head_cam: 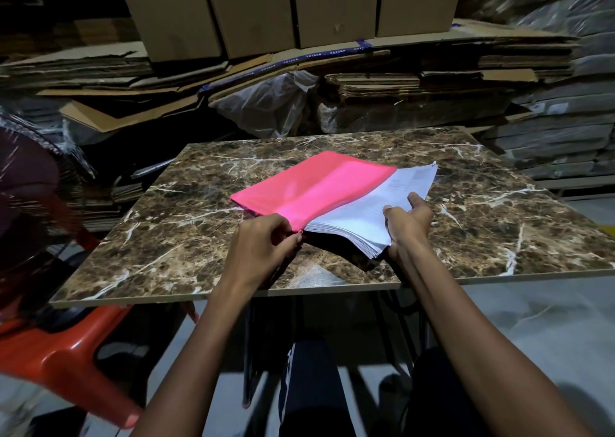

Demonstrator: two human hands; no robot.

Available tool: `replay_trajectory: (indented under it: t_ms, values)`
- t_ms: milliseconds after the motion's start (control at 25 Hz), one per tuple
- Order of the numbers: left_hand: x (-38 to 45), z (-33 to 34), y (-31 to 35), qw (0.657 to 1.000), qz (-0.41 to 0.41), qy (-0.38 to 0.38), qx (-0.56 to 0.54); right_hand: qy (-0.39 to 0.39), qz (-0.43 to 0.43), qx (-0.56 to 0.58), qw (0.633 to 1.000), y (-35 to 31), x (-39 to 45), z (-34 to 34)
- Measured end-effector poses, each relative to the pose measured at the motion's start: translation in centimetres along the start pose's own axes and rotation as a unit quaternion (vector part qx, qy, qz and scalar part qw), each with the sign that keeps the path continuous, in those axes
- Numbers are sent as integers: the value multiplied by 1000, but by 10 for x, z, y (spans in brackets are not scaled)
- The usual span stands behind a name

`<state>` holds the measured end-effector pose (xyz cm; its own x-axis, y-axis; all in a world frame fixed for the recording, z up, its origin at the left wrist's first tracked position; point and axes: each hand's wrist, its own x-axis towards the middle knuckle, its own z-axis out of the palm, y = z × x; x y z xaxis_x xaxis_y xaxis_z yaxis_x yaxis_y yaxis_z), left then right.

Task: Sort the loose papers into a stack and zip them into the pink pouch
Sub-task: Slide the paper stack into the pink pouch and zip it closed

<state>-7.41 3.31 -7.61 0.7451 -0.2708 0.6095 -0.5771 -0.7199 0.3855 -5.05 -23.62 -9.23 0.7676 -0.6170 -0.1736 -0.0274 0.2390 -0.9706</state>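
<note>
Left hand (266,243) pinches the near corner of the pink pouch (312,183) at its open mouth, thumb and fingers closed on the fabric edge, just left of the paper stack (372,210). Right hand (407,222) grips the stack's near right corner, thumb on the top sheet, fingers wrapped under the edge. Stack is thick, white, printed text faintly visible on top; its left part sits inside the pouch, its right part sticks out to the right of the pouch mouth. Near edge of the stack is lifted slightly, with shadow beneath it. Pouch lies flat near the middle of the marble table (166,243), its closed end pointing away to the stack's left. Zipper pull probably sits under the left fingers, but it is too small to confirm. Both forearms reach in from the near edge of the table. Red plastic chair (60,353) is left of the stack, below table level. Cardboard boxes (266,7) and flattened cardboard are stacked behind the table, well beyond the stack.
</note>
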Motion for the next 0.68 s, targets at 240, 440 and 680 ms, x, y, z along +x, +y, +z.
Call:
replay_trajectory:
  t_ms: [240,440,680]
  values:
    - [-8,3,2,993,63,49,86,25,-5,-3,1000,-4,-16,7]
    - [-6,6,-3,994,80,59,52,32,-29,-12,999,-6,-27,16]
    - [-10,4,-3,995,57,79,38,23,-19,-35,999,-8,-23,15]
